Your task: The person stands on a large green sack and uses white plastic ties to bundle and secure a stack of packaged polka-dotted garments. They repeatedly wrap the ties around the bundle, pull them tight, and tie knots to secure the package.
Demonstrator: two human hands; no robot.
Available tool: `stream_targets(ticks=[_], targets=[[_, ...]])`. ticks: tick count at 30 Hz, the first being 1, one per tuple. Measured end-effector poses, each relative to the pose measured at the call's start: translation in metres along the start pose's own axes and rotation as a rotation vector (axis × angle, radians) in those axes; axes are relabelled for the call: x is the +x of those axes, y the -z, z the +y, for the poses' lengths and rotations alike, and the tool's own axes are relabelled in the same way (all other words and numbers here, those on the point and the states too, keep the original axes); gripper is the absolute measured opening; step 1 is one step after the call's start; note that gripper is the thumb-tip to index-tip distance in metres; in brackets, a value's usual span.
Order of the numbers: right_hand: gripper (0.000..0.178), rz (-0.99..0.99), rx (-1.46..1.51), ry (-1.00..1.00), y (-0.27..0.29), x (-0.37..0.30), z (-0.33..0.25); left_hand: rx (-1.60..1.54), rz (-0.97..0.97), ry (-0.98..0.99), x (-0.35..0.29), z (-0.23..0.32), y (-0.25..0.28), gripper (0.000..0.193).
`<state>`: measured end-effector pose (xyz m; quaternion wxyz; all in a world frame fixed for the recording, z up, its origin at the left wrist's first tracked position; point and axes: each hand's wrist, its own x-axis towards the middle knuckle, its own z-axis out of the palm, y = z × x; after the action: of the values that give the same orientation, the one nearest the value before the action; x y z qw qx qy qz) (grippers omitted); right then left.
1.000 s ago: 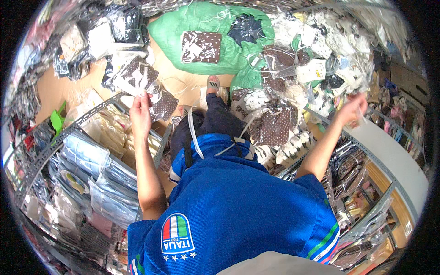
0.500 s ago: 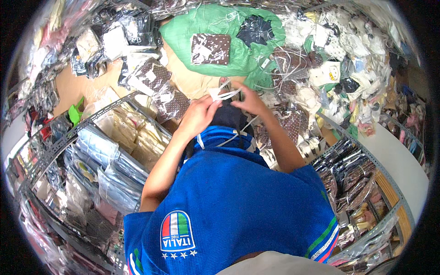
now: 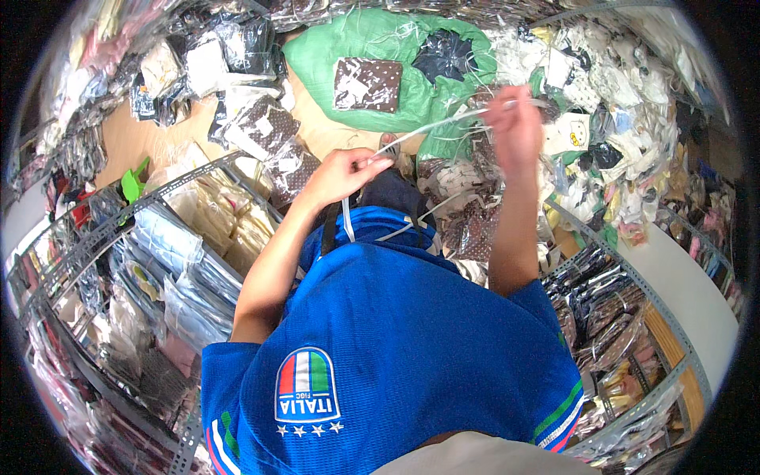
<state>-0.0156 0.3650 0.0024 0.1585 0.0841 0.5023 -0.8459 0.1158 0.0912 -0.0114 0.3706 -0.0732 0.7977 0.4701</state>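
both fists are closed on the white strap [image 3: 431,127], left hand [image 3: 342,172] low, right hand [image 3: 513,119] higher; i'd keep it taut between the 2 hands to avoid snagging.

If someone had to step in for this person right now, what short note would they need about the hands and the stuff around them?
Left hand: pinching one end of a white strap, low, near the blue shirt.
Right hand: raised, gripping the strap's other end, so it is stretched between the hands.
Around: green sack on the floor ahead with a brown dotted packet on it; more bagged packets on the wire shelf to the left.
Done: strap pulled taut.
Left: cannot tell from this view.
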Motion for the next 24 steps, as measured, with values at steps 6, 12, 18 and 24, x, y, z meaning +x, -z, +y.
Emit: stream_targets(ticks=[6,12,18,24], targets=[[0.031,0.175,0.282,0.21,0.133,0.008,-0.075,-0.111,0.314,0.006,-0.035,-0.041,0.03,0.028],[0.068,0.687,-0.66,-0.187,0.173,0.008,0.042,0.043,0.358,-0.064,-0.036,-0.021,0.04,0.029],[0.062,-0.19,-0.192,-0.791,0.017,-0.035,0.122,0.194,0.252,-0.261,-0.012,0.009,0.01,0.028],[0.037,-0.086,0.536,-0.563,0.0,-0.011,0.149,0.228,0.189,-0.233,-0.01,0.005,0.01,0.029]])
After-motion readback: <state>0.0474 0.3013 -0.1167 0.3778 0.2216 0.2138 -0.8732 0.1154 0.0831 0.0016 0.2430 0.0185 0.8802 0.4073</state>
